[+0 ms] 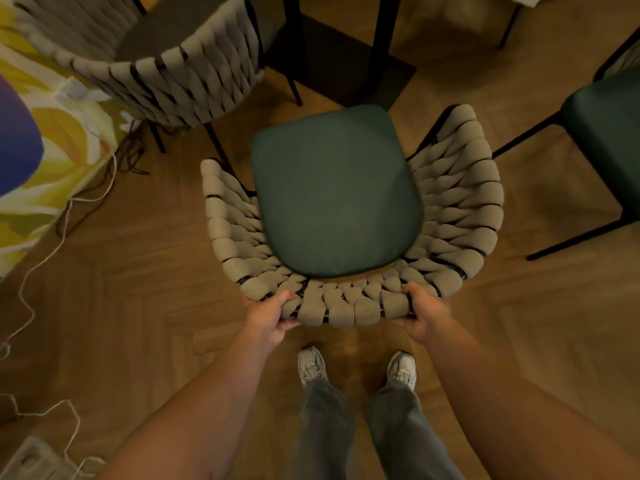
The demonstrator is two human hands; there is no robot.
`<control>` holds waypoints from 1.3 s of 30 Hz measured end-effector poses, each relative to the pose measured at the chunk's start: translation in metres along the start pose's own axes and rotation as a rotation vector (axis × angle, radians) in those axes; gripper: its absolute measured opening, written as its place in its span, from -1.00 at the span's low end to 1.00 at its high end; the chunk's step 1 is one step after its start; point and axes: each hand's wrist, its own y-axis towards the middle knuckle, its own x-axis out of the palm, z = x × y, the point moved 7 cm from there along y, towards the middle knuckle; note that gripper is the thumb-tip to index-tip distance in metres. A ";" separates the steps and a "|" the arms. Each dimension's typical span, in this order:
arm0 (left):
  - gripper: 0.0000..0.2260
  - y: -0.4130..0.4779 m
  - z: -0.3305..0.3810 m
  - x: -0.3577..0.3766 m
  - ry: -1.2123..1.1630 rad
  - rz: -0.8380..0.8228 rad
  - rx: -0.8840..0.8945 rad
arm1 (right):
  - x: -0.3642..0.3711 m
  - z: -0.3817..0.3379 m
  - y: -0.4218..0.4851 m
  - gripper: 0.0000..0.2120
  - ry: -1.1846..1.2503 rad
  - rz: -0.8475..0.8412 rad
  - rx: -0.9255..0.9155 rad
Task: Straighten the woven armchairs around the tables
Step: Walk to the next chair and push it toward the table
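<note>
Wooden herringbone floor [145, 271] lies underfoot; dead centre stands the woven armchair [460, 202], green cushion [336, 192] up. Left hand [268, 315] and right hand [424, 315], fingers closed, grip its backrest at 6 o'clock. No readable writing.

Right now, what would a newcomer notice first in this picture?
The woven armchair with its green seat cushion fills the middle. The left hand and right hand grip its curved backrest at the near edge. A second woven armchair stands upper left.
</note>
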 end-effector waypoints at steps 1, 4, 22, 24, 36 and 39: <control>-0.54 0.001 0.010 0.002 0.030 -0.008 0.008 | 0.004 0.002 -0.001 -0.63 0.021 0.016 0.004; -0.58 0.007 0.041 0.012 0.119 -0.057 0.040 | 0.020 0.007 -0.004 -0.56 0.081 0.061 0.005; -0.51 0.045 0.126 0.062 0.329 0.018 0.095 | 0.064 -0.016 -0.008 -0.23 0.387 0.111 0.015; -0.37 0.044 0.108 0.060 0.298 0.050 0.023 | 0.052 -0.030 -0.013 -0.22 0.421 0.142 0.010; -0.68 0.049 0.093 0.067 0.218 -0.004 -0.115 | 0.047 -0.073 -0.022 -0.41 0.317 0.295 -0.067; -0.59 0.064 0.118 0.058 0.248 -0.001 -0.101 | 0.064 -0.058 -0.025 -0.43 0.373 0.311 -0.049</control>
